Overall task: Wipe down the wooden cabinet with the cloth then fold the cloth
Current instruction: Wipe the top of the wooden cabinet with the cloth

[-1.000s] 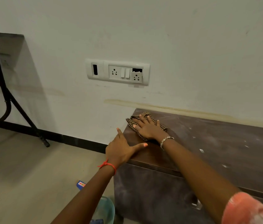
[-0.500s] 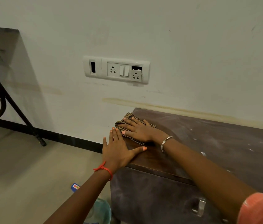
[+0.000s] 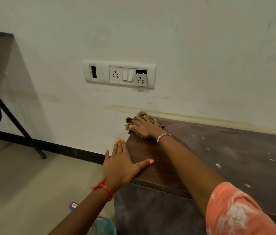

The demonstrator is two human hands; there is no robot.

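A dark brown wooden cabinet (image 3: 227, 153) stands against the wall; its top is dusty with white specks, darker and cleaner near the left end. A brown checked cloth (image 3: 159, 125) lies bunched at the top's far left corner, partly overhanging the edge. My right hand (image 3: 144, 127) presses flat on the cloth, fingers spread, a silver bracelet at the wrist. My left hand (image 3: 122, 164) lies open on the cabinet's near left corner, thumb on the top, fingers past the left edge, a red thread at the wrist.
A white switch and socket panel (image 3: 119, 74) is on the wall above the cabinet. A black folding table leg (image 3: 15, 119) stands at the left. On the floor below lie a teal bin (image 3: 103, 225) and a small blue packet (image 3: 73, 205).
My right hand has slid the cloth from the cabinet's left edge toward the far corner by the wall. My left hand stays on the near left corner, its fingers now straighter.
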